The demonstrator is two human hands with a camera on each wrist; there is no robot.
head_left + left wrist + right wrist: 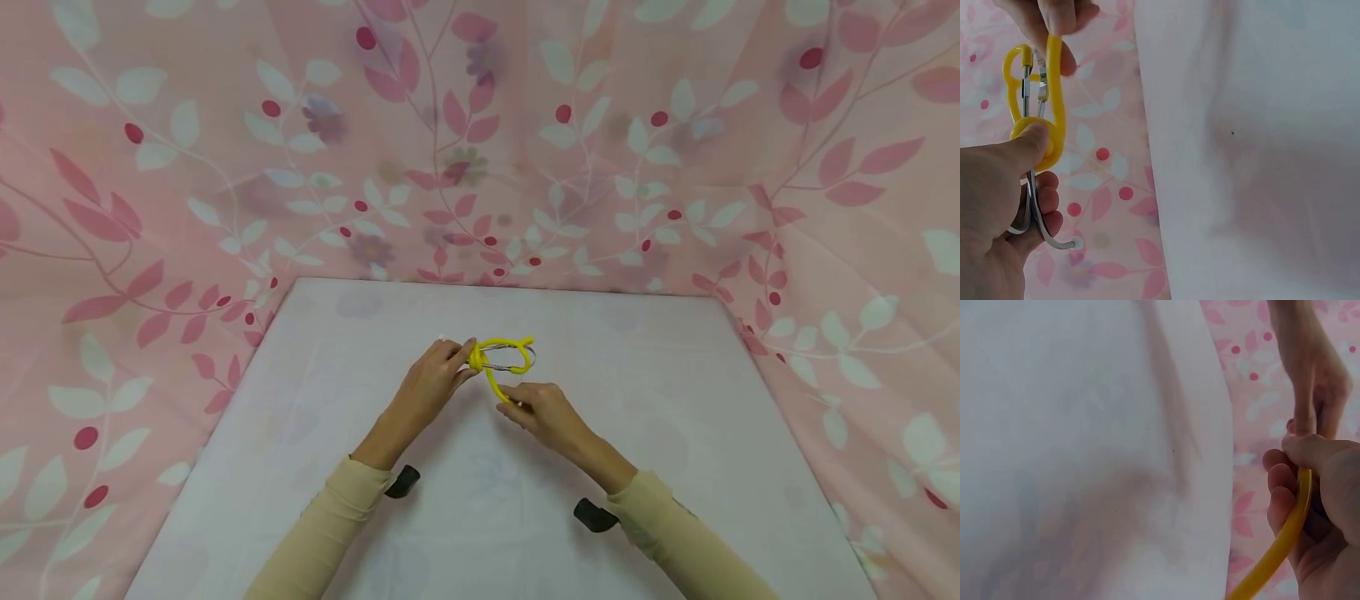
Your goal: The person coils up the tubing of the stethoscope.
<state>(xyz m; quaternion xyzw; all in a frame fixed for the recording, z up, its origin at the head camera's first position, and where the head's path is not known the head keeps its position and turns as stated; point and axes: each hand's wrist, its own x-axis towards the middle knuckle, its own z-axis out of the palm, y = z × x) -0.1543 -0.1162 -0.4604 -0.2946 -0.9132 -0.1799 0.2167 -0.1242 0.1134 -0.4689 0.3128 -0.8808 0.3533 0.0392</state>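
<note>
Cord (1055,81), yellow, coiled round a metal hook (1033,187), just below centre of the head view; coils part-hidden by the left hand (429,382), cord cut off at bottom of the right wrist view. Left hand: clamped on coils and hook. Right hand (551,412): pinching the cord's strand, cropped at upper left of the left wrist view.

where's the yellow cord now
In the head view, the yellow cord is just right of centre, wrapped around a metal hook at the left hand, one strand in the right hand.
</note>
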